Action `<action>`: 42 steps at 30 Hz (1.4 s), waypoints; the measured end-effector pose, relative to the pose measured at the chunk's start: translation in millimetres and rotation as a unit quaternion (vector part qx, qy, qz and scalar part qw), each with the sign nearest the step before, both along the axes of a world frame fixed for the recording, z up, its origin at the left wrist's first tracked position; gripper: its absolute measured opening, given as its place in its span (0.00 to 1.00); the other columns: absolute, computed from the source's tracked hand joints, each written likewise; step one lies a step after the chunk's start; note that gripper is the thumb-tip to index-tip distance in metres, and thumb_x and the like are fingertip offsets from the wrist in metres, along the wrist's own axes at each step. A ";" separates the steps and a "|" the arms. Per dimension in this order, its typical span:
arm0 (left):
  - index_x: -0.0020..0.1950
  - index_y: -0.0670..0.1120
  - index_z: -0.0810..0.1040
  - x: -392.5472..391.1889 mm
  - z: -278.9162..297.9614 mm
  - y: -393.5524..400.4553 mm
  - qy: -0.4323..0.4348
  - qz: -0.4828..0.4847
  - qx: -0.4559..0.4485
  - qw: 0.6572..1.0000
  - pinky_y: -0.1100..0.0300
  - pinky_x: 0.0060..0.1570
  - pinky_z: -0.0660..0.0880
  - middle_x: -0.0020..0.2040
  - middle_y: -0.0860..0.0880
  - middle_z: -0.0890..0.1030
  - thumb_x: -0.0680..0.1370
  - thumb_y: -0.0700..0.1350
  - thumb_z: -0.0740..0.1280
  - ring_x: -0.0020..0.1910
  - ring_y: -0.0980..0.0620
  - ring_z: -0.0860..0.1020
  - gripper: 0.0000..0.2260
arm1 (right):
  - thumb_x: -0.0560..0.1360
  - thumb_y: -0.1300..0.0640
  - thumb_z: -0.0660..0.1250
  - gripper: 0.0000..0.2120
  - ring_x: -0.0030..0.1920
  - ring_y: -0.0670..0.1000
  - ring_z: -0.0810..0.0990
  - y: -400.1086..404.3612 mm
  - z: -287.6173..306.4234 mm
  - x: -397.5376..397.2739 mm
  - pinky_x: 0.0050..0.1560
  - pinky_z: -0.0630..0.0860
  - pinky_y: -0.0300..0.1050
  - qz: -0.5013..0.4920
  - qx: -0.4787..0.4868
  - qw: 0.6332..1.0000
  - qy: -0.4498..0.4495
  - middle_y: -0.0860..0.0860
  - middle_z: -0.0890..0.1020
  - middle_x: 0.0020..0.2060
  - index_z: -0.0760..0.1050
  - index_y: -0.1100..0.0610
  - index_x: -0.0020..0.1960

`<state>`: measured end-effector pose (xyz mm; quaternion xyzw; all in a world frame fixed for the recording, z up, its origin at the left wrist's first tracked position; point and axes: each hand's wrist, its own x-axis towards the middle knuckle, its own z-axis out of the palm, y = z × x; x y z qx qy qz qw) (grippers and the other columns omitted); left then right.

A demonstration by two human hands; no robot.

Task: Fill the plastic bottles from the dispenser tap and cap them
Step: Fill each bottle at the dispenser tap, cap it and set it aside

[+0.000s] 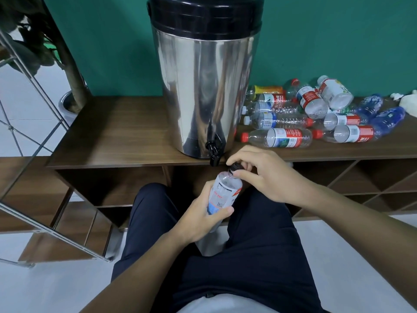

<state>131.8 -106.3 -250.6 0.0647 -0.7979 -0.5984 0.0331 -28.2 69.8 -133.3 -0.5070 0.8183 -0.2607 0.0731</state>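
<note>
**Bottle Held Below Dispenser Tap, Cap Under Fingers**

The left hand [204,213] grips the body of a clear plastic bottle [225,188], tilted, just below and right of the dispenser tap [214,150]. The right hand [259,175] pinches the black cap [235,166] on the bottle's neck. Right of the steel dispenser [203,91], capped bottles [316,118] lie piled on the wooden shelf [117,136].

The dispenser [203,86] is shiny silver with a black lid [205,16] and black tap [214,152]. The held bottle [223,193] is clear with a white, red and blue label and black cap [235,166]. The bench [112,132] is dark wood-grain brown, the wall [327,41] teal green.
</note>
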 end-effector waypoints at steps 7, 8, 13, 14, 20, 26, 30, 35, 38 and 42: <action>0.71 0.57 0.69 3.1 -15.3 -3.3 -0.026 0.007 0.003 1.000 0.45 0.51 0.83 0.57 0.55 0.82 0.79 0.46 0.78 0.53 0.47 0.83 0.26 | 0.87 0.60 0.69 0.14 0.59 0.48 0.81 12.7 -7.5 0.4 0.61 0.76 0.40 0.060 0.014 0.998 -0.028 0.39 0.80 0.67 0.83 0.47 0.70; 0.71 0.56 0.69 1.9 -18.1 -4.3 -0.030 0.006 0.005 1.000 0.44 0.51 0.83 0.56 0.54 0.82 0.78 0.44 0.78 0.52 0.48 0.83 0.27 | 0.87 0.60 0.70 0.14 0.60 0.49 0.81 12.5 -9.4 -1.4 0.62 0.77 0.41 0.053 0.010 0.998 -0.044 0.39 0.81 0.67 0.83 0.47 0.70; 0.72 0.58 0.68 -4.7 -35.9 -10.2 -0.048 0.008 -0.001 0.999 0.45 0.60 0.81 0.58 0.56 0.82 0.74 0.37 0.74 0.58 0.50 0.82 0.31 | 0.82 0.59 0.77 0.13 0.55 0.48 0.85 2.5 -24.2 -23.4 0.64 0.83 0.48 -0.084 -0.086 0.980 -0.158 0.44 0.88 0.57 0.86 0.45 0.64; 0.72 0.57 0.69 -5.7 -40.1 -11.8 -0.054 0.010 0.003 0.998 0.47 0.61 0.81 0.58 0.56 0.81 0.73 0.36 0.74 0.59 0.49 0.82 0.31 | 0.81 0.58 0.79 0.13 0.52 0.44 0.85 -2.2 -31.1 -29.9 0.62 0.84 0.48 -0.124 -0.090 0.979 -0.131 0.44 0.88 0.54 0.86 0.46 0.63; 0.69 0.52 0.71 -13.4 -58.7 -20.5 -0.087 0.026 0.028 0.995 0.52 0.46 0.81 0.61 0.40 0.80 0.75 0.32 0.73 0.50 0.52 0.80 0.28 | 0.78 0.58 0.81 0.12 0.41 0.45 0.79 -40.1 -67.4 -59.7 0.58 0.81 0.53 -0.207 -0.066 0.976 0.007 0.47 0.82 0.36 0.86 0.56 0.61; 0.78 0.56 0.68 -17.4 -71.2 -26.0 -0.090 0.032 0.062 0.993 0.46 0.61 0.84 0.66 0.41 0.82 0.78 0.31 0.76 0.62 0.42 0.84 0.35 | 0.79 0.58 0.80 0.13 0.42 0.53 0.81 -57.3 -88.3 -72.3 0.54 0.80 0.52 -0.224 -0.067 0.970 0.073 0.49 0.80 0.44 0.85 0.58 0.63; 0.79 0.57 0.67 -19.1 -74.9 -28.4 -0.080 0.047 0.084 0.992 0.48 0.69 0.82 0.68 0.46 0.83 0.78 0.36 0.79 0.68 0.46 0.83 0.35 | 0.80 0.60 0.78 0.14 0.49 0.53 0.84 -52.9 -85.7 -61.3 0.57 0.75 0.42 -0.221 -0.098 0.964 0.113 0.51 0.83 0.46 0.85 0.60 0.65; 0.77 0.57 0.68 -18.9 -69.5 -25.6 -0.061 0.055 0.093 0.992 0.61 0.63 0.81 0.68 0.50 0.83 0.80 0.36 0.79 0.67 0.54 0.83 0.33 | 0.86 0.53 0.71 0.07 0.44 0.46 0.84 -55.2 -48.2 -26.8 0.50 0.81 0.46 -0.210 -0.212 0.954 0.008 0.44 0.87 0.47 0.86 0.54 0.60; 0.77 0.54 0.70 -17.4 -65.1 -23.9 -0.052 0.073 0.104 0.991 0.63 0.59 0.81 0.66 0.53 0.84 0.80 0.38 0.80 0.65 0.55 0.84 0.31 | 0.88 0.48 0.67 0.12 0.38 0.45 0.83 -62.0 -10.7 -7.3 0.44 0.77 0.47 -0.175 -0.257 0.940 -0.142 0.50 0.86 0.39 0.86 0.52 0.55; 0.75 0.53 0.72 -16.1 -63.1 -22.8 -0.046 0.087 0.084 0.992 0.66 0.58 0.80 0.63 0.60 0.84 0.79 0.40 0.81 0.64 0.59 0.83 0.29 | 0.88 0.45 0.67 0.16 0.32 0.48 0.77 -71.9 18.4 12.6 0.40 0.73 0.46 -0.132 -0.241 0.950 -0.149 0.51 0.81 0.31 0.87 0.53 0.50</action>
